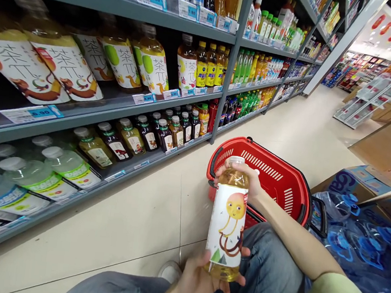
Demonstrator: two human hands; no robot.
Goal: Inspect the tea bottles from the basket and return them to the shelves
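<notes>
Between both hands I hold a large bottle of tea drink (pixel 228 221) in front of my knees. It is tilted slightly, cap up, with pale amber liquid and a white label showing a peach-like cartoon figure. My left hand (pixel 198 271) grips the bottle's base, thumb on the near side and fingertips showing past the far side. My right hand (pixel 248 178) is wrapped around the neck and shoulder just below the cap; part of its fingers is hidden behind the bottle. Behind the bottle stands a red shopping basket (pixel 278 167) on the floor.
Shelves of bottled drinks (pixel 120 60) run along the left, with price tags on their edges. Several large blue-capped water jugs (pixel 343 243) and an open carton (pixel 360 184) crowd the right. A white wire rack (pixel 370 103) stands farther back on the tiled floor (pixel 129 233).
</notes>
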